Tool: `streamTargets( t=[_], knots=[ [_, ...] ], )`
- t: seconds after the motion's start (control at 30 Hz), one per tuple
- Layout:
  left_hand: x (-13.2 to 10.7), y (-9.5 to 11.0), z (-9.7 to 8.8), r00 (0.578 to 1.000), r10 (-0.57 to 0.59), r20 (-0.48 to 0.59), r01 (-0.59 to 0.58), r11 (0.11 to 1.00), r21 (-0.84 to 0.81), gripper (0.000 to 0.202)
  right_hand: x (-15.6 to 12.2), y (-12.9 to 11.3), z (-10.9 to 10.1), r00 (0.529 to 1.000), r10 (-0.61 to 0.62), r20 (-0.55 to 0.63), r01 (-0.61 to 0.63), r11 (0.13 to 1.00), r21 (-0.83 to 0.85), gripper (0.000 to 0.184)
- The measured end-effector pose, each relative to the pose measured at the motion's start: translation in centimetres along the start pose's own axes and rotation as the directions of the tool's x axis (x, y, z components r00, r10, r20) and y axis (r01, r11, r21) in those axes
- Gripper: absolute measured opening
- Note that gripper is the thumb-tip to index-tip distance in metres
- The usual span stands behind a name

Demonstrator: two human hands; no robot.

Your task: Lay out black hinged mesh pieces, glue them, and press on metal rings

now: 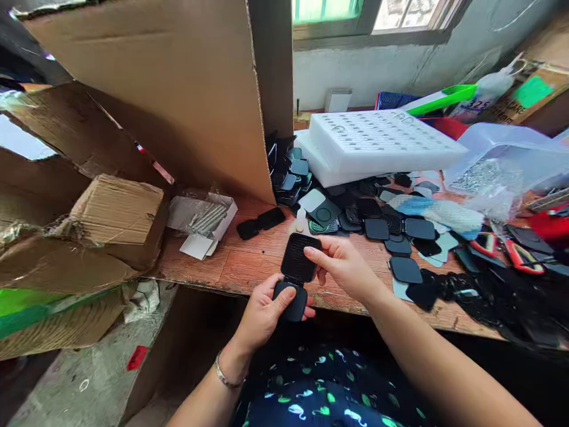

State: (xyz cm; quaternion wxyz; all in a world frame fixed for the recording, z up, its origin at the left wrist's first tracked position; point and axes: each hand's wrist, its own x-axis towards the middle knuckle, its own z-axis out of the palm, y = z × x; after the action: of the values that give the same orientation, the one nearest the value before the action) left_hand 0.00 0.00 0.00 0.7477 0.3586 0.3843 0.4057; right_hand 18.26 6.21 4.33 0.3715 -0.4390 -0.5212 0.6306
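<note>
Between my hands is a black hinged two-panel piece (300, 258), unfolded, with a ridged upper panel and a smooth lower panel. My left hand (271, 303) grips the lower panel, thumb lying across its face. The upper panel's right edge is pinched by my right hand (340, 265), thumb in front and fingers behind. Both hands are over the front edge of the wooden table (240, 264). A similar black piece (260, 223) lies opened out on the table, beyond my left hand.
Left of it stands a white box of thin strips (207, 216) near a tall cardboard sheet (178, 89). To the right are piled black panels (405, 270), red-handled pliers (522, 256) and a clear bin of small metal parts (484, 178). White foam blocks (382, 139) sit behind.
</note>
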Motion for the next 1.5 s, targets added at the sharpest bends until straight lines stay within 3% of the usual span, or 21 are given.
streamTargets(
  t=[0.23, 0.33, 0.4, 0.47, 0.5, 0.57, 0.63, 0.7, 0.8, 0.87, 0.93, 1.0, 1.03, 1.1, 1.23, 1.3, 1.37, 1.43, 1.5],
  knots=[
    [0.5, -0.5, -0.6, 0.998, -0.046, -0.047, 0.049, 0.996, 0.077, 0.045, 1.0, 2.3, -0.4, 0.991, 0.131, 0.028, -0.133, 0.987, 0.09, 0.046],
    [1.3, -0.4, -1.3, 0.981, 0.001, -0.195, 0.056, 0.956, 0.288, 0.048, 2.6, 3.2, -1.0, 0.982, 0.188, -0.007, -0.188, 0.976, -0.114, 0.036],
    [2.0, -0.2, -2.0, 0.953, 0.079, -0.294, 0.054, 0.906, 0.419, 0.049, 3.9, 3.2, -2.2, 0.979, 0.133, -0.156, -0.177, 0.934, -0.31, 0.024],
    [2.7, 0.1, -2.8, 0.931, 0.113, -0.348, 0.075, 0.872, 0.483, 0.049, 5.1, 2.5, -4.1, 0.933, -0.05, -0.355, -0.17, 0.811, -0.559, 0.016],
    [2.9, 0.2, -3.2, 0.928, 0.104, -0.358, 0.095, 0.863, 0.496, 0.049, 5.6, 2.0, -5.2, 0.897, -0.146, -0.417, -0.198, 0.71, -0.676, 0.016],
    [3.3, 0.5, -3.8, 0.927, 0.078, -0.367, 0.138, 0.839, 0.526, 0.05, 6.4, 0.9, -7.4, 0.856, -0.251, -0.452, -0.298, 0.474, -0.828, 0.021],
    [3.4, 0.7, -4.3, 0.928, 0.065, -0.368, 0.164, 0.814, 0.557, 0.05, 6.8, 0.0, -9.6, 0.882, -0.215, -0.419, -0.349, 0.297, -0.889, 0.031],
    [3.3, 0.9, -4.7, 0.924, 0.077, -0.374, 0.175, 0.784, 0.596, 0.049, 6.9, -0.5, -11.6, 0.924, -0.149, -0.352, -0.326, 0.175, -0.929, 0.046],
    [3.0, 1.4, -5.0, 0.912, 0.127, -0.391, 0.182, 0.728, 0.661, 0.046, 6.7, -0.7, -13.9, 0.964, -0.072, -0.255, -0.246, 0.11, -0.963, 0.069],
    [2.7, 1.8, -4.9, 0.895, 0.22, -0.389, 0.193, 0.596, 0.78, 0.038, 6.7, -1.0, -14.9, 0.982, -0.04, -0.186, -0.182, 0.095, -0.979, 0.073],
    [2.4, 2.3, -4.4, 0.885, 0.292, -0.362, 0.258, 0.34, 0.905, 0.03, 6.8, -1.3, -15.4, 0.996, 0.003, -0.089, -0.09, 0.05, -0.995, 0.069],
    [2.2, 2.9, -3.9, 0.892, 0.287, -0.348, 0.341, 0.077, 0.937, 0.028, 6.8, -1.8, -15.6, 0.998, 0.06, 0.001, 0.002, -0.006, -1.0, 0.066],
    [2.1, 3.2, -3.6, 0.894, 0.269, -0.358, 0.371, 0.0, 0.928, 0.031, 6.8, -2.0, -15.6, 0.996, 0.087, 0.033, 0.036, -0.031, -0.999, 0.065],
    [1.9, 3.6, -3.4, 0.893, 0.255, -0.371, 0.399, -0.066, 0.915, 0.037, 6.6, -2.6, -15.6, 0.991, 0.116, 0.066, 0.074, -0.064, -0.995, 0.064],
    [1.1, 3.8, -3.9, 0.901, 0.33, -0.28, 0.289, 0.025, 0.957, 0.046, 5.7, -4.8, -16.9, 0.993, 0.072, 0.099, 0.107, -0.121, -0.987, 0.043],
    [0.8, 3.7, -4.1, 0.901, 0.383, -0.203, 0.172, 0.115, 0.978, 0.047, 4.9, -6.6, -18.4, 0.993, -0.059, 0.102, 0.093, -0.138, -0.986, 0.023],
    [0.5, 3.8, -3.7, 0.894, 0.426, -0.142, 0.057, 0.206, 0.977, 0.045, 3.8, -8.6, -20.0, 0.965, -0.25, 0.08, 0.052, -0.117, -0.992, 0.012],
    [0.5, 3.8, -2.6, 0.889, 0.448, -0.094, -0.05, 0.3, 0.953, 0.041, 2.2, -10.0, -20.7, 0.867, -0.499, 0.003, 0.012, 0.015, -1.0, 0.006],
    [0.6, 3.6, -0.7, 0.909, 0.414, -0.048, -0.14, 0.411, 0.901, 0.034, 0.5, -10.1, -19.8, 0.649, -0.735, -0.195, 0.031, 0.281, -0.959, 0.006]
  ],
)
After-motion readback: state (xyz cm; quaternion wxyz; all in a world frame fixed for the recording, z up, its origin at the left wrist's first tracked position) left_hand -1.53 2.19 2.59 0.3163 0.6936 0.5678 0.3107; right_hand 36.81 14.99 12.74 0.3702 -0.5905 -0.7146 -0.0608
